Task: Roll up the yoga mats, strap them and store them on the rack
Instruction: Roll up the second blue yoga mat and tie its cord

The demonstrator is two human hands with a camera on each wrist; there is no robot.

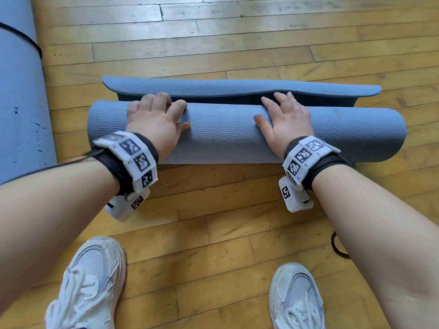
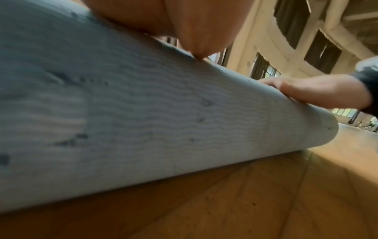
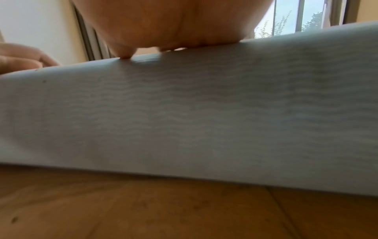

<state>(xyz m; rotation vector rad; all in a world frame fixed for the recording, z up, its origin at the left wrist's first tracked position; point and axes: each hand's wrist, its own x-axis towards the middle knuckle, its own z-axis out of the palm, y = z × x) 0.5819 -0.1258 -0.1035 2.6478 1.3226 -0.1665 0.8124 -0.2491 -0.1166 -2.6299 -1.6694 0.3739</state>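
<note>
- Right now your yoga mat (image 1: 237,129) lies across the middle of the head view on the wooden floor (image 1: 213,210), nearly all rolled; only a short free end (image 1: 237,87) remains flat just beyond the roll.
- Your left hand (image 1: 154,119) rests on top of the roll left of centre, fingers bent over its far side; they look draped over it rather than clamped round it.
- Your right hand (image 1: 285,119) lies right of centre, palm down, fingers fairly straight and reaching into the dark gap between roll and free end.
- To finish the roll well, I'd judge you should push both hands forward evenly so neither end runs ahead; the right end of the roll already looks a little thicker than the left.
- Keep pressure down as you turn, so the last flap wraps tight and will not spring loose before strapping.
- Another mat (image 1: 19,91), already rolled and banded by a black strap (image 1: 23,39), sits at the left edge of the head view; a dark loop (image 1: 337,248) lies on the floor at lower right, possibly a strap.
- From the left wrist view you get the roll's rounded end (image 2: 319,129) and your right hand (image 2: 319,92) on its crest, which the head view shows only from above.
- From the right wrist view you see the roll's near face (image 3: 184,113) meeting the floor; fingertips stay hidden there.
</note>
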